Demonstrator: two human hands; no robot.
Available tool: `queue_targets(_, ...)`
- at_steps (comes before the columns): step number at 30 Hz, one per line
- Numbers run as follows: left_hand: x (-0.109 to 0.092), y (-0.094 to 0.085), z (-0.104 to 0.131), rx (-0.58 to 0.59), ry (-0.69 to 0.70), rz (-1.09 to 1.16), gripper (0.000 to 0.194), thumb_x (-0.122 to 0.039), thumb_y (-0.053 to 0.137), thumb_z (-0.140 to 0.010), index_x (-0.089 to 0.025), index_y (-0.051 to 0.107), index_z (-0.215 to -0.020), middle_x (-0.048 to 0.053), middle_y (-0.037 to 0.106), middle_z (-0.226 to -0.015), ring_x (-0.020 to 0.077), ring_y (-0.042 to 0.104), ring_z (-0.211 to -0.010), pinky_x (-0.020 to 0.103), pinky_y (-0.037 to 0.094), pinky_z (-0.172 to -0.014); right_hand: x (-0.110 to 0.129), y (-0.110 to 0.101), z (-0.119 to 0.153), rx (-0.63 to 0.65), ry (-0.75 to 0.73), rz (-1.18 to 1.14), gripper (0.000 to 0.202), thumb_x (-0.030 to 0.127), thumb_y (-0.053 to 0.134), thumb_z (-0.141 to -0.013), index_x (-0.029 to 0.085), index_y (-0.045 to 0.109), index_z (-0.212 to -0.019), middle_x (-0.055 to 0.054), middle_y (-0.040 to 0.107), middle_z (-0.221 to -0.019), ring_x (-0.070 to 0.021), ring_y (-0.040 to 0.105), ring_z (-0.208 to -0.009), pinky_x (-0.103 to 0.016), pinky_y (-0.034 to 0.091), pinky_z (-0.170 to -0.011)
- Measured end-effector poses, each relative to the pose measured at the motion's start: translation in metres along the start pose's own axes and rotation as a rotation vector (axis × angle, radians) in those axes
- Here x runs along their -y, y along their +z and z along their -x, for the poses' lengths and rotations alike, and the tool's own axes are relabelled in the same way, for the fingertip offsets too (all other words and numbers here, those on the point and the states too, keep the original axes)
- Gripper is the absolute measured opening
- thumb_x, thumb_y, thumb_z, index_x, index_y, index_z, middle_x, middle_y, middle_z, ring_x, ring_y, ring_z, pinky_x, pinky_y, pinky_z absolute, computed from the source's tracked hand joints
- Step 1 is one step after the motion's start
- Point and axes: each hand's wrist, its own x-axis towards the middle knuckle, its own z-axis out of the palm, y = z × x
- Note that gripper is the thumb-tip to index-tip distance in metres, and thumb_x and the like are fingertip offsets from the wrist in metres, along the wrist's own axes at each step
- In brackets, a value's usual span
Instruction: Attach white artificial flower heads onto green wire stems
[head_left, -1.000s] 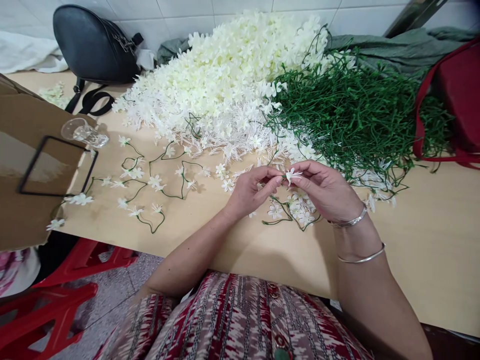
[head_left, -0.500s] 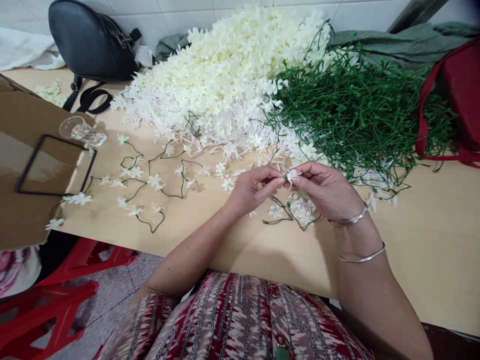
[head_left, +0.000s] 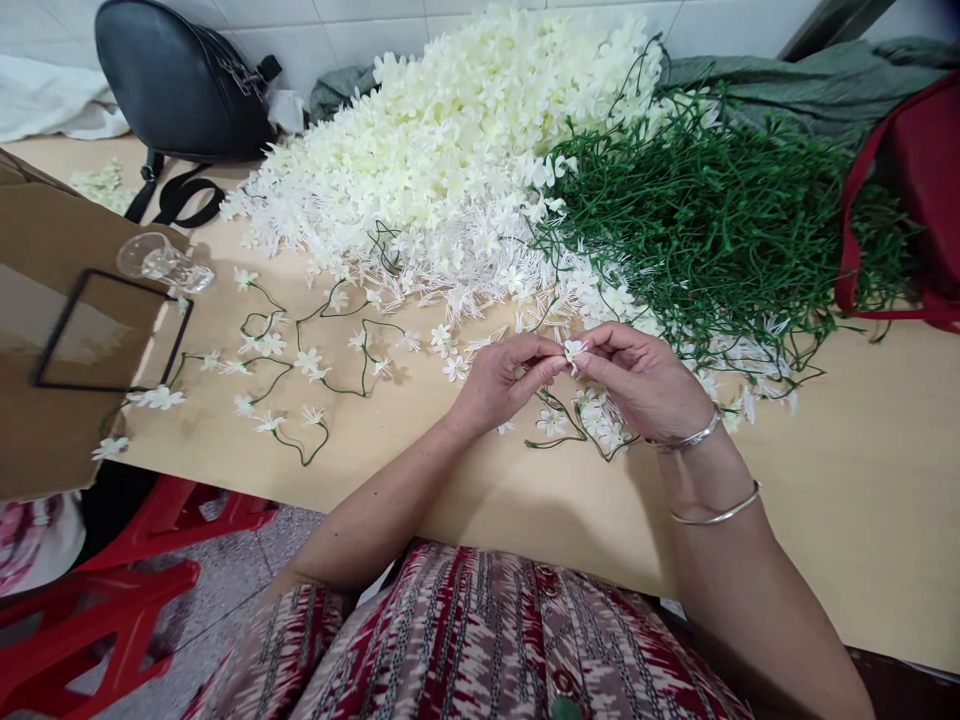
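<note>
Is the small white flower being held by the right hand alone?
No, both the left hand and the right hand have fingertips at the small white flower.

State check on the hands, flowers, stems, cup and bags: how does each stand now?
Left hand: grip closed at the small flower
Right hand: grip closed on the small flower
Small flower: held between both hands
White flowers: heaped, loose
Green stems: heaped, tangled
Flower sprigs: spread out
Clear cup: uncovered, contents unclear
Black bag: standing
Red bag: partly in view, closure unclear
</note>
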Motion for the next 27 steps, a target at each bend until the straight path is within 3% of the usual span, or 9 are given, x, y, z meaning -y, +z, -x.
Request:
queue_targets(7, 0.005, 0.001, 0.001, -0.05, 0.047, -0.047, 0.044, -0.062, 0.063, -0.11, -0.023, 0.081, -0.102, 0.006, 0.083, -0.089, 0.0188, 0.078, -0.085, 0.033, 0.061, -0.084, -0.004, 0.002, -0.003, 0.0, -0.008, -0.001, 0.035, 0.057, 0.094, -0.077, 0.03, 0.073, -0.081, 0.0, 0.068, -0.082, -0.02, 0.059, -0.079, -0.035, 0.052, -0.072)
queue_targets(11, 0.006, 0.003, 0.001, -0.055, 0.008, -0.052, 0.045, -0.064, 0.064, -0.109, -0.023, 0.08, -0.101, 0.005, 0.082, -0.088, 0.0192, 0.078, -0.084, 0.033, 0.062, -0.082, -0.008, 0.004, -0.006, -0.016, -0.015, -0.039, 0.036, 0.056, 0.098, -0.075, 0.03, 0.074, -0.081, 0.001, 0.068, -0.081, -0.0186, 0.061, -0.077, -0.035, 0.055, -0.074)
queue_targets(14, 0.004, 0.005, 0.0, -0.054, -0.062, 0.089, 0.049, -0.069, 0.066, -0.106, -0.022, 0.078, -0.101, 0.005, 0.08, -0.085, 0.0178, 0.076, -0.078, 0.033, 0.063, -0.079, -0.008, 0.006, -0.005, -0.025, -0.026, -0.117, 0.04, 0.058, 0.099, -0.075, 0.029, 0.075, -0.086, 0.002, 0.07, -0.082, -0.018, 0.066, -0.078, -0.035, 0.06, -0.078)
queue_targets(17, 0.0, 0.004, -0.004, -0.113, -0.126, 0.379, 0.05, -0.071, 0.073, -0.101, -0.021, 0.071, -0.105, 0.003, 0.08, -0.088, 0.0159, 0.076, -0.073, 0.032, 0.064, -0.076, -0.007, 0.006, -0.003, -0.101, -0.116, -0.122, 0.039, 0.057, 0.097, -0.081, 0.029, 0.077, -0.098, 0.0, 0.077, -0.09, -0.0201, 0.074, -0.086, -0.039, 0.065, -0.086)
queue_targets(22, -0.006, -0.011, -0.012, -0.38, -0.271, 0.76, 0.039, -0.05, 0.088, -0.095, -0.024, 0.062, -0.107, -0.001, 0.08, -0.092, 0.0152, 0.079, -0.083, 0.031, 0.067, -0.086, -0.013, -0.002, -0.004, -0.311, -0.436, 0.351, 0.012, 0.038, 0.08, -0.098, 0.027, 0.077, -0.101, -0.005, 0.08, -0.096, -0.0237, 0.075, -0.086, -0.043, 0.065, -0.082)
queue_targets(27, -0.009, -0.019, -0.014, -0.468, -0.369, 0.815, 0.018, -0.034, 0.079, -0.1, -0.023, 0.067, -0.107, -0.006, 0.065, -0.072, 0.0119, 0.071, -0.073, 0.027, 0.064, -0.084, -0.03, 0.007, -0.007, -0.231, -0.548, 0.698, 0.009, 0.034, 0.077, -0.096, 0.025, 0.077, -0.098, -0.007, 0.078, -0.099, -0.0288, 0.072, -0.094, -0.048, 0.06, -0.089)
